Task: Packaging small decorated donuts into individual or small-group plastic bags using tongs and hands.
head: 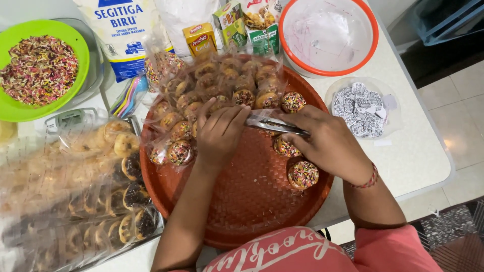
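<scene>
Two bare hands work over a round red woven tray (pixel 252 201). Left hand (pixel 219 133), fingers curled, presses down on a clear bag of sprinkle-topped cookies (pixel 212 95) lying across the tray's far-left part. Right hand (pixel 327 143) pinches metal tongs (pixel 275 125), whose tips point toward the bag's mouth and are partly covered by the left fingers. Three loose sprinkled cookies lie on the tray: one (pixel 293 102) beyond the tongs, one (pixel 285 147) half hidden under the right hand, one (pixel 303 174) near the wrist. Surroundings: green bowl of coloured sprinkles (pixel 40 68) at far left, packed cookie bags (pixel 75 191) left of the tray, flour bag (pixel 123 30) and orange-rimmed white bowl (pixel 327 35) behind it, small packets in a plastic lid (pixel 363 108) to the right.
</scene>
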